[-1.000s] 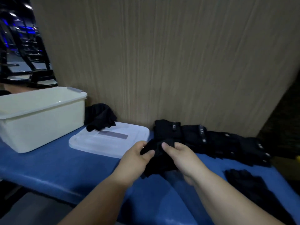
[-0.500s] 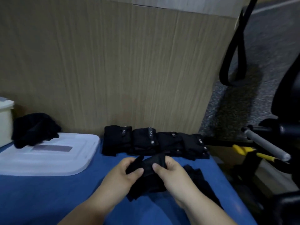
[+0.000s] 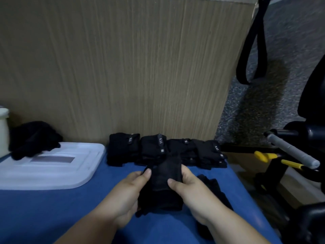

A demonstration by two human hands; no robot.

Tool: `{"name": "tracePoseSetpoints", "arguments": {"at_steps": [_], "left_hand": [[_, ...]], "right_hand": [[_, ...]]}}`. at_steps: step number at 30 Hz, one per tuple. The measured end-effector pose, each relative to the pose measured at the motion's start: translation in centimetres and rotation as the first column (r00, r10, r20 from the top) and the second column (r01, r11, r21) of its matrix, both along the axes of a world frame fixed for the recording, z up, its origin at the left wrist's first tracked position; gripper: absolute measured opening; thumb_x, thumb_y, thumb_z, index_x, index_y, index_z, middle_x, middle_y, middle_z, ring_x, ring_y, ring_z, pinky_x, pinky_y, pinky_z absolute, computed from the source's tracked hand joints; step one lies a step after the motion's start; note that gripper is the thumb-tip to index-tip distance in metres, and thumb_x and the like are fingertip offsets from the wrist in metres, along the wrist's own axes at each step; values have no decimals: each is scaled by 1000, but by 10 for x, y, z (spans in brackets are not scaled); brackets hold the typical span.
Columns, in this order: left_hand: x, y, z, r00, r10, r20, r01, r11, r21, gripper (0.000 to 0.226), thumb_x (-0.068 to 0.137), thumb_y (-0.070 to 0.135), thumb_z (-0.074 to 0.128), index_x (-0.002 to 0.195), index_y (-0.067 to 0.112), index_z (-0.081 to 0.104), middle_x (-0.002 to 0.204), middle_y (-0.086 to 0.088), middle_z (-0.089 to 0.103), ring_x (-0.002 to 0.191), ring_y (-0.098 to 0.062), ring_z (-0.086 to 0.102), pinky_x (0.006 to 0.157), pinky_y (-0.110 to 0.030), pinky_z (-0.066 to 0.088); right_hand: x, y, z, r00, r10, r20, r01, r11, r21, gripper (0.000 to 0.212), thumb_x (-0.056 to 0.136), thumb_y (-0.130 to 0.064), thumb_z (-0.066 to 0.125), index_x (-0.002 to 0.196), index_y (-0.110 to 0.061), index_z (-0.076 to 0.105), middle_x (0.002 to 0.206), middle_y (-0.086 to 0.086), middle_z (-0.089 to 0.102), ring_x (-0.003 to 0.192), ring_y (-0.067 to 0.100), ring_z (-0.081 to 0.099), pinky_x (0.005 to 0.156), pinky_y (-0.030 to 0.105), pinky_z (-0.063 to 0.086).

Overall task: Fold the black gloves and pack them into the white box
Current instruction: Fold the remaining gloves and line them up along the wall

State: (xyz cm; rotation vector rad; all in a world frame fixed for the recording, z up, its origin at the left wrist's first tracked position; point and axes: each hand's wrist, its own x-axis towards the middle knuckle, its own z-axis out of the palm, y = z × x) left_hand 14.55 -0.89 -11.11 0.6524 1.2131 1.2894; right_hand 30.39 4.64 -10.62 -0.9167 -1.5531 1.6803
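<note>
Two bare hands are working one black glove [image 3: 164, 184] over the blue table [image 3: 44, 213], and I am watching them pinch it from either side. The left hand [image 3: 123, 196] is closing thumb and fingers on the glove's left edge; the right hand [image 3: 191, 192] is doing the same on its right edge, thumb pressing down on top of the fabric. The glove's long axis is running away from me, toward the wooden panel [image 3: 123, 67], with the near end bunching low between the palms. Both hands are equally near it, so I am judging the fold to be a two-handed one, the far end coming back toward me.

Just beyond the fingertips, a row of folded gloves [image 3: 163, 150] is lining the foot of the panel, each carrying a small white label; I am reading it as "5.11", though the print is tiny. More loose gloves [image 3: 216, 191] are lying on the table under and beside the right wrist. To the left, the white lid [image 3: 52, 169] is lying flat with a dark heap [image 3: 33, 140] on its far corner. Only a sliver of the white box [image 3: 3, 131] is showing at the left edge, well apart from the hands.
</note>
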Motion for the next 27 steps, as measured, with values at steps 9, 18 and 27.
{"name": "tracePoseSetpoints", "arguments": {"at_steps": [9,18,27], "left_hand": [[1,1,-9,983,154,-97,-139,979,150,48,91,5,60,133,18,40,99,1,74,94,-17,70,80,-33,54],[13,0,-24,627,179,-758,-85,983,162,67,86,19,66,139,31,26,119,8,54,105,-6,56,95,-31,48],[9,-3,-29,117,52,-992,174,982,72,40,100,31,38,140,37,39,153,23,21,143,0,4,118,-30,12]], "right_hand": [[7,2,-3,974,-8,225,-29,987,161,71,82,-14,70,139,-38,35,105,-13,72,100,4,65,95,28,50],[10,-6,-4,618,-430,658,-275,666,694,58,93,-39,54,146,-33,30,144,-9,34,134,10,29,108,19,25],[3,-11,-15,323,-215,922,-642,666,380,58,102,-46,19,154,-23,7,161,-11,-2,145,8,-14,119,34,-10]]}}
